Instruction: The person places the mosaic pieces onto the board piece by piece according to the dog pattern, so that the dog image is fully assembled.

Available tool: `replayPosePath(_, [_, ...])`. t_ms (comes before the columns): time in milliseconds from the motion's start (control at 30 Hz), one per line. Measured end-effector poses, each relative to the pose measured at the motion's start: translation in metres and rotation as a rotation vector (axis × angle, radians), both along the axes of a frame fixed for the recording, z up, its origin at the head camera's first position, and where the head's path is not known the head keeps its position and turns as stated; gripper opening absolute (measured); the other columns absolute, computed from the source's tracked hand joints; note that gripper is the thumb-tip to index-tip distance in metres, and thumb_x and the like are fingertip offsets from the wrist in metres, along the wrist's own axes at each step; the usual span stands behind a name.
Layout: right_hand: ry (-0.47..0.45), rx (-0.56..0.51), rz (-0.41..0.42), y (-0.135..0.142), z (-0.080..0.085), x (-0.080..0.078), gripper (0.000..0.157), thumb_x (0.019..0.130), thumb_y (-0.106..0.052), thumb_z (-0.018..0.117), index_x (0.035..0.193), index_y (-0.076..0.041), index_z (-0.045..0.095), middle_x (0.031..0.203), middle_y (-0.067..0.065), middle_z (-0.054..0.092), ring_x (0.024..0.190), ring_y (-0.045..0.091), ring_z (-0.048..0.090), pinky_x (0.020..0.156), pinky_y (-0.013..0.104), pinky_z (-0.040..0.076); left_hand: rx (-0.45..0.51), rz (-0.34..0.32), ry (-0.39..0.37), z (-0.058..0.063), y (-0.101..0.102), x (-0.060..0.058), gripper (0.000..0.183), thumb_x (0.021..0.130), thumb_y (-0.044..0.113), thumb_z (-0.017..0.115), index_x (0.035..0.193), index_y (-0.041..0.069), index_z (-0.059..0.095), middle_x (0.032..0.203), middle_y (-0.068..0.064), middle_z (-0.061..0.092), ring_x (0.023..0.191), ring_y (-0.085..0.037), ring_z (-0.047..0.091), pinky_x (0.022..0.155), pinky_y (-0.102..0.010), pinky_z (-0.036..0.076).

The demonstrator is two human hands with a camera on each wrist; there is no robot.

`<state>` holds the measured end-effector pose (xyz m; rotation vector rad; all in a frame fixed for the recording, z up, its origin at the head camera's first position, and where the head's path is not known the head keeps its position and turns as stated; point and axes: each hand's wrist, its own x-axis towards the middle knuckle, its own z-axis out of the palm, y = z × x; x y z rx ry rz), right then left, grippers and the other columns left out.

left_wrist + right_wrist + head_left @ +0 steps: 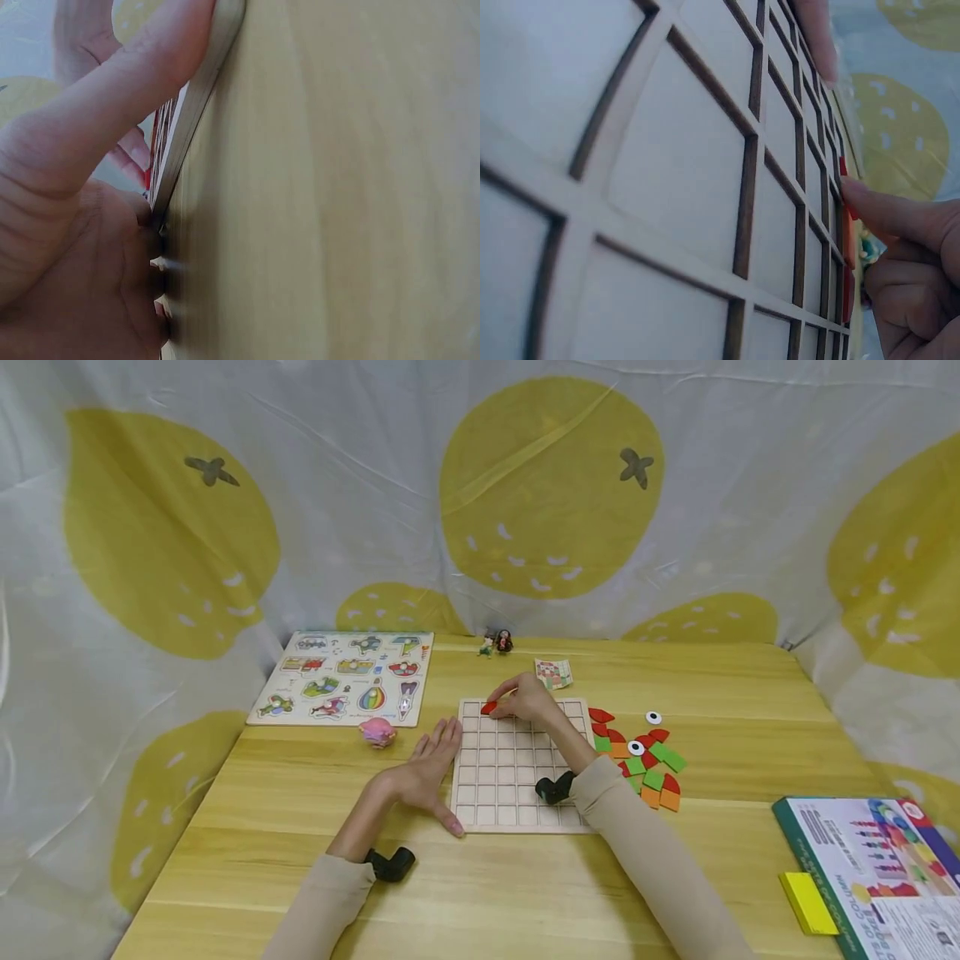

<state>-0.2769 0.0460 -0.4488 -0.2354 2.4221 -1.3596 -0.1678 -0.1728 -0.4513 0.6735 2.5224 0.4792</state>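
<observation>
A wooden grid board (480,777) lies on the table, its square cells divided by raised strips. At its far left part, my right hand (525,697) pinches a small red tile (489,707) between thumb and fingertips, at a top-row cell. In the right wrist view the thumb lies on this red tile (843,165); an orange tile (849,244) and another red tile (847,296) sit along the same row. My left hand (427,772) rests with spread fingers along the board's left edge. Its thumb (150,82) touches the board's near corner.
Loose red, green and orange tiles (652,781) and white eye discs (653,717) lie right of the board. A pattern card (553,673) and small figurines (503,641) are behind. Left are a peg puzzle (345,681) and pink toy (377,732); a box (877,868) lies right.
</observation>
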Motion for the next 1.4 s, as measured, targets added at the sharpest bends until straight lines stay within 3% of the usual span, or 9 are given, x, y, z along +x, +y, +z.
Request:
replayPosePath(133, [0.002,-0.003,0.003,-0.001,-0.001,-0.001,0.023,0.075,-0.009,0.082,0.097,-0.008,0.077,0.057,0.002,0.060,0.046,0.010,0.035,0.046,0.024,0.031,0.011,0.006,-0.005,0.002,0.000,0.000,0.154,0.053,0.060,0.087,0.151,0.002,-0.017,0.159,-0.017,-0.023,0.148,-0.034,-0.022,0.122,-0.052,-0.006])
replayPosePath(367, [-0.015,-0.024,0.031,0.001,-0.001,-0.003,0.024,0.075,-0.008,0.082,0.099,-0.007,0.077,0.105,0.012,0.071,0.047,0.009,0.028,0.047,0.024,0.028,-0.008,0.006,-0.007,0.001,0.000,0.000,0.154,0.053,0.062,0.086,0.151,0.004,-0.018,0.159,-0.015,-0.024,0.148,-0.032,-0.022,0.123,-0.051,-0.006])
replayPosePath(500, [-0.022,-0.042,0.048,0.003,-0.002,-0.002,0.026,0.075,-0.007,0.081,0.101,-0.006,0.077,0.115,0.015,0.070,0.046,0.008,0.028,0.047,0.023,0.028,0.004,0.000,-0.002,0.000,0.001,0.001,0.153,0.054,0.061,0.086,0.152,0.002,-0.016,0.159,-0.017,-0.023,0.148,-0.034,-0.021,0.122,-0.053,-0.006])
replayPosePath(700, [-0.016,-0.036,0.041,0.008,-0.003,-0.002,0.024,0.076,-0.008,0.080,0.100,-0.009,0.077,0.106,0.021,0.071,0.052,0.011,0.035,0.049,0.023,0.030,0.005,-0.006,-0.007,0.000,0.003,0.000,0.152,0.054,0.061,0.086,0.152,0.002,-0.016,0.159,-0.017,-0.023,0.148,-0.034,-0.021,0.122,-0.053,-0.006])
replayPosePath(867, [0.027,-0.018,0.047,0.028,0.007,-0.001,0.027,0.081,-0.016,0.077,0.108,-0.011,0.075,0.126,0.025,0.062,0.074,0.025,0.051,0.058,0.024,0.033,0.012,0.007,-0.018,0.000,0.001,0.001,0.154,0.053,0.060,0.087,0.152,0.003,-0.016,0.159,-0.016,-0.024,0.148,-0.033,-0.022,0.122,-0.053,-0.006])
replayPosePath(933, [0.047,-0.023,0.025,0.046,0.013,0.001,0.030,0.083,-0.018,0.076,0.112,-0.010,0.074,0.122,0.017,0.063,0.078,0.027,0.047,0.061,0.025,0.032,0.004,0.017,-0.018,0.000,0.000,0.001,0.155,0.052,0.060,0.087,0.152,0.004,-0.017,0.159,-0.015,-0.024,0.148,-0.032,-0.022,0.123,-0.052,-0.006])
replayPosePath(1000, [0.050,-0.026,-0.009,0.072,0.020,0.006,0.032,0.085,-0.019,0.075,0.115,-0.009,0.072,0.093,0.011,0.061,0.071,0.025,0.046,0.058,0.026,0.030,0.001,0.017,-0.011,-0.001,0.000,0.001,0.155,0.051,0.061,0.087,0.152,0.004,-0.016,0.159,-0.015,-0.024,0.148,-0.032,-0.022,0.123,-0.052,-0.005])
replayPosePath(1100, [0.047,0.002,-0.065,0.116,0.023,0.015,0.032,0.086,-0.020,0.073,0.116,-0.010,0.071,0.059,0.000,0.034,0.054,0.017,0.021,0.052,0.027,0.024,-0.006,0.013,-0.009,-0.002,-0.001,0.002,0.156,0.050,0.063,0.085,0.152,0.004,-0.017,0.160,-0.015,-0.024,0.148,-0.032,-0.022,0.123,-0.052,-0.005])
replayPosePath(1400, [-0.033,0.066,-0.139,0.192,0.008,0.033,0.033,0.087,-0.018,0.072,0.117,-0.006,0.070,0.050,-0.006,0.028,0.045,0.011,0.023,0.045,0.025,0.024,0.033,0.003,-0.017,-0.001,-0.001,0.000,0.155,0.051,0.061,0.087,0.152,0.004,-0.017,0.159,-0.016,-0.024,0.148,-0.034,-0.022,0.122,-0.054,-0.005])
